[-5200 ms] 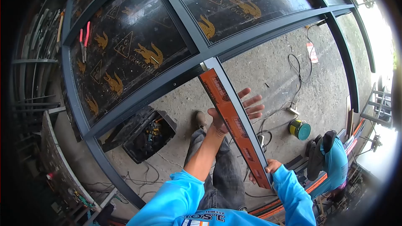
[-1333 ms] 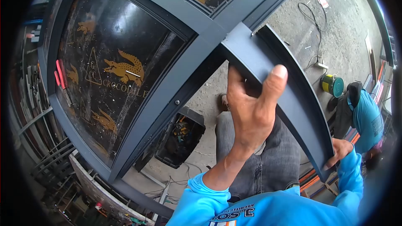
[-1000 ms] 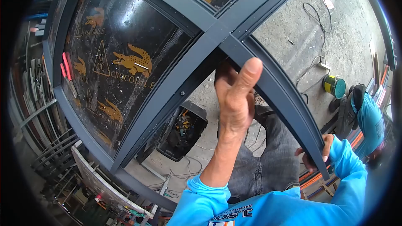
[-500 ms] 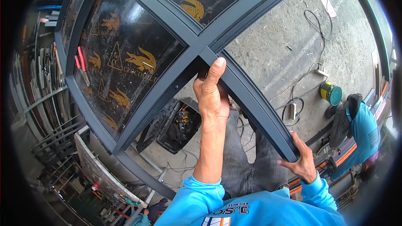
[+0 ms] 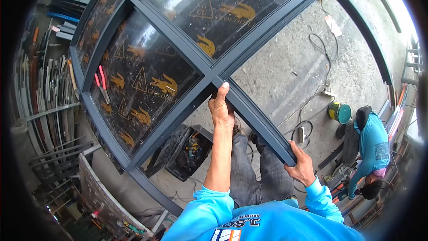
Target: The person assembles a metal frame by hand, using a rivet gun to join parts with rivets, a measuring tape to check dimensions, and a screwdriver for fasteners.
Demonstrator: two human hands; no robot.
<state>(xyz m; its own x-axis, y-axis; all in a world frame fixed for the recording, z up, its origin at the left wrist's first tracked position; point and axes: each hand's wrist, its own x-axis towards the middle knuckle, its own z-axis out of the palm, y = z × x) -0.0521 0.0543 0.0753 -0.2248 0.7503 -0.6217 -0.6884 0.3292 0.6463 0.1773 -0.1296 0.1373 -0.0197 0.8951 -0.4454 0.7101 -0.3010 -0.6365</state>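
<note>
Left hand (image 5: 221, 110) grips a straight, grooved, dark grey bar (image 5: 258, 124).

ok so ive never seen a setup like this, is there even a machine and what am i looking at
There's no robot, just a person working with two bare hands. This single view comes from a camera worn on the head, looking forward and down. The left hand grips a dark grey profile near the crossing of a matching frame; the right hand holds its other end. Within the frame, red-handled pliers lie on a black board printed with crocodiles. Below, an open toolbox sits on the floor. At the right, a co-worker in blue bends over.
</note>
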